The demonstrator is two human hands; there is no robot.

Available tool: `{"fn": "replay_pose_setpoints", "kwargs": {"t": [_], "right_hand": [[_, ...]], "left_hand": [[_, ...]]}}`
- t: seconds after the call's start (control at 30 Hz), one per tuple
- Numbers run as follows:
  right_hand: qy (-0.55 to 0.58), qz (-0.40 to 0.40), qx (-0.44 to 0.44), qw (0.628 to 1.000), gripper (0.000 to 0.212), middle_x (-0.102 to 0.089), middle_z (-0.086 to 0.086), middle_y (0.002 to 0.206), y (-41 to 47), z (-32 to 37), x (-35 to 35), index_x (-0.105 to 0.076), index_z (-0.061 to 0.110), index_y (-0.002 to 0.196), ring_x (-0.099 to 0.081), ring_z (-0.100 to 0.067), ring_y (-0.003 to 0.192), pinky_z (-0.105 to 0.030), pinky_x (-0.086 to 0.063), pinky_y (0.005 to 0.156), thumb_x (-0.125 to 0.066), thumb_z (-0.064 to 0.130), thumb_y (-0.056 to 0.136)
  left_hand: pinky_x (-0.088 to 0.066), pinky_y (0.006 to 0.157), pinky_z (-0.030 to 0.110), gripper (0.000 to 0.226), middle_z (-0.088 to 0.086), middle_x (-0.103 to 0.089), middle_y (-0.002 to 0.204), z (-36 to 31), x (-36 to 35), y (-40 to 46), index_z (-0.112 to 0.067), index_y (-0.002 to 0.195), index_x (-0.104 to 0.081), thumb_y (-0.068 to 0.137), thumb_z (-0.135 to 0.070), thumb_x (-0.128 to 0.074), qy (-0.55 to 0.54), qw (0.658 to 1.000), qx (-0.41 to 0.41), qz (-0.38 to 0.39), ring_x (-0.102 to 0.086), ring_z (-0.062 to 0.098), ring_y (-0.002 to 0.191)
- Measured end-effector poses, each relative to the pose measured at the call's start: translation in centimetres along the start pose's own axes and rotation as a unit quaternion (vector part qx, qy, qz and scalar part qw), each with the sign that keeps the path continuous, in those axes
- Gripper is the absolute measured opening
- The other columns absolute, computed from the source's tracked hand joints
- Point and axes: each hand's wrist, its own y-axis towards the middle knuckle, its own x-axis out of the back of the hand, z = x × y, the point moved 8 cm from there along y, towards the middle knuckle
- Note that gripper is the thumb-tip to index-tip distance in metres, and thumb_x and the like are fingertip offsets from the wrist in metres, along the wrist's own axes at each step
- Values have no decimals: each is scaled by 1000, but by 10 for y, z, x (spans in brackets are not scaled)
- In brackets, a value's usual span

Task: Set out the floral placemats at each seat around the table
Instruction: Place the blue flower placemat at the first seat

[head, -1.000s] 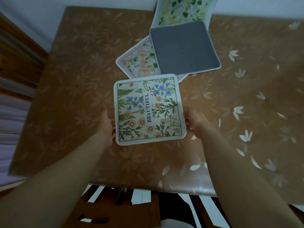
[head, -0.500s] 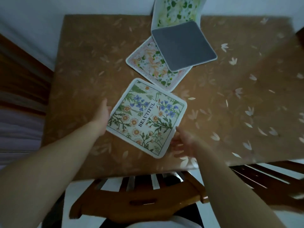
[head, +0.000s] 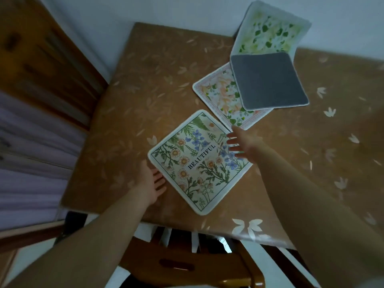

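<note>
A floral placemat printed BEAUTIFUL (head: 195,163) lies flat and turned diagonally near the table's near edge. My left hand (head: 152,185) rests open on the table at its lower left edge, fingertips touching the border. My right hand (head: 244,145) hovers with fingers spread over its upper right corner. Behind it lies a peach-flowered placemat (head: 218,98), partly covered by a placemat lying grey side up (head: 268,80). A green-leaf placemat (head: 270,32) leans against the wall at the back.
The brown table with a leaf-patterned cover (head: 145,90) stands against a white wall. A wooden chair (head: 187,265) is tucked under the near edge. A wooden cabinet (head: 41,65) and purple curtain (head: 27,163) stand on the left.
The BEAUTIFUL placemat has been turned further and set down near the table's edge. My right hand left its lower edge and moved up to its upper right corner. The camera shifted left.
</note>
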Motion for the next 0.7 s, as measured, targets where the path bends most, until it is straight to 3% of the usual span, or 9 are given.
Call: {"fn": "replay_pose_setpoints", "kwargs": {"t": [0.2,0.3,0.43,0.5,0.6,0.7], "right_hand": [[-85,20,20,996,55,-66,-8,127,51,26,16,-67,15,123,-62,-30,112,-45,-46,98,-40,58,102],[-130,24,18,991,57,-68,-14,126,66,24,25,-68,13,119,-64,-32,109,-49,-48,102,-39,57,101],[-146,37,26,988,56,-70,-16,120,76,18,31,-67,9,112,-63,-26,89,-34,-47,70,-39,56,101],[-148,42,21,988,59,-69,-17,120,79,14,31,-67,7,114,-63,-25,87,-33,-44,65,-39,58,102],[-150,46,13,988,68,-67,-21,128,82,9,31,-65,4,127,-63,-33,101,-42,-51,89,-40,61,100],[-163,48,5,985,74,-63,-17,132,83,5,32,-59,6,138,-56,-41,128,-54,-43,112,-39,63,96]], "left_hand": [[-47,98,53,68,15,-62,119,35,-11,-9,-7,120,-57,96,-67,-33,-121,991,19,-59,-56,32,113],[-48,89,50,71,14,-63,119,43,-20,-11,-6,123,-59,96,-67,-34,-165,984,7,-68,-57,28,107],[-47,87,51,72,14,-64,117,49,-26,-16,-7,118,-61,95,-69,-33,-172,982,-5,-83,-57,27,106],[-46,95,52,69,13,-63,119,51,-29,-19,-8,112,-63,95,-68,-34,-167,982,-9,-86,-57,27,110],[-44,104,53,67,14,-62,122,53,-33,-22,-8,104,-63,96,-68,-33,-167,982,-18,-82,-54,28,119],[-45,104,52,67,14,-62,121,53,-32,-23,-8,103,-64,96,-68,-34,-170,981,-20,-89,-54,28,120]]}}
